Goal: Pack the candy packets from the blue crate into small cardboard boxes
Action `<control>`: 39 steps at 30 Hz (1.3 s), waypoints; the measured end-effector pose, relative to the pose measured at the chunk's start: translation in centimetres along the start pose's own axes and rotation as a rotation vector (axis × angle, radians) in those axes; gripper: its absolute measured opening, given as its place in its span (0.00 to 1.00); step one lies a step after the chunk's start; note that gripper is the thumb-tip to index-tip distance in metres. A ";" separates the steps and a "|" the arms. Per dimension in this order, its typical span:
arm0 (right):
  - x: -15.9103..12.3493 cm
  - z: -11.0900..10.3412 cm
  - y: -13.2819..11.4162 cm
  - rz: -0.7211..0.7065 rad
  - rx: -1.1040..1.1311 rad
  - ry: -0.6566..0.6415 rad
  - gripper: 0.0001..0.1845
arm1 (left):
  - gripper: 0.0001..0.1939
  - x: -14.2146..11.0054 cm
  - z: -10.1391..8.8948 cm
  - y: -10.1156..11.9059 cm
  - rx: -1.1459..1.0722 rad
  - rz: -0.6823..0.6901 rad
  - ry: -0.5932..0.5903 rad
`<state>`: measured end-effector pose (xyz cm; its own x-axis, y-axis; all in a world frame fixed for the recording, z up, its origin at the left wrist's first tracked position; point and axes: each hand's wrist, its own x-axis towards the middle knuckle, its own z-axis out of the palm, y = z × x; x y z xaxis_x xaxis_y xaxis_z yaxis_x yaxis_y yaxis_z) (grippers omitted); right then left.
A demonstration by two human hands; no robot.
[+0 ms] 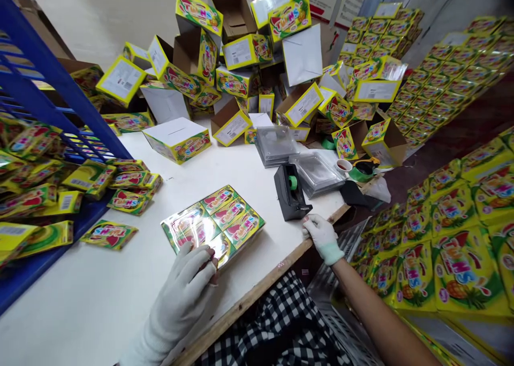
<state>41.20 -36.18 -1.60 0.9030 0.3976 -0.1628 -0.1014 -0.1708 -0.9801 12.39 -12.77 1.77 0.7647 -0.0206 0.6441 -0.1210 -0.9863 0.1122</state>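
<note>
Two white-gloved hands are working at a white table point(100, 291), and we are looking down on them from the wearer's head. The left hand point(187, 280) is resting with bent fingers at the near corner of a shiny, clear-covered pack point(231, 211) of small fruit-printed boxes, seemingly to steady it; the thumb is hiding from us, so we cannot tell whether it is gripping. The pack is lying flat in front of the wearer, slightly left of the right hand point(321, 236). That hand is bringing thumb and fingertips together at the cutter of a black tape dispenser point(286, 195); we cannot tell whether tape is between them. The dispenser is standing near the wooden table edge point(249, 296), cutter towards the hand, probably for easy reach.

Further out, we are finding clear plastic trays point(277, 141) stacking behind the dispenser, presumably nested to save room. Loose small boxes point(109, 234) are lying left of the pack, beside a blue crate point(72, 88). Larger cartons point(236, 50), some gaping, are piling up at the back, perhaps leaving the near side for handwork. Rows of yellow cartons point(458, 272) are filling the right.
</note>
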 end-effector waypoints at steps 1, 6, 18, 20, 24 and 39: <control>-0.5 0.1 0.0 -0.010 -0.001 -0.013 0.23 | 0.15 0.1 -0.1 0.1 -0.014 -0.009 0.003; -5.5 3.9 -0.8 0.017 0.040 -0.263 0.21 | 0.16 0.6 -0.2 0.9 -0.061 -0.058 0.025; -9.7 13.2 -0.8 0.228 0.108 -0.593 0.24 | 0.18 2.9 -1.1 3.4 0.174 -0.162 -0.276; -9.5 13.1 -0.4 0.285 0.161 -0.611 0.25 | 0.13 3.2 -0.7 3.6 0.182 -0.221 -0.277; -9.6 12.5 -0.7 0.402 0.338 -0.656 0.27 | 0.09 3.5 0.8 3.5 0.236 -0.337 -0.152; 1.6 13.7 -5.8 -0.014 -0.158 -0.482 0.34 | 0.19 2.5 -2.6 -3.1 -0.009 -0.812 0.197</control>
<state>37.52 -22.23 2.25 0.6048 0.7652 -0.2207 0.0070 -0.2821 -0.9593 13.01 -9.31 5.04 0.4917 0.7259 0.4809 0.4141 -0.6808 0.6042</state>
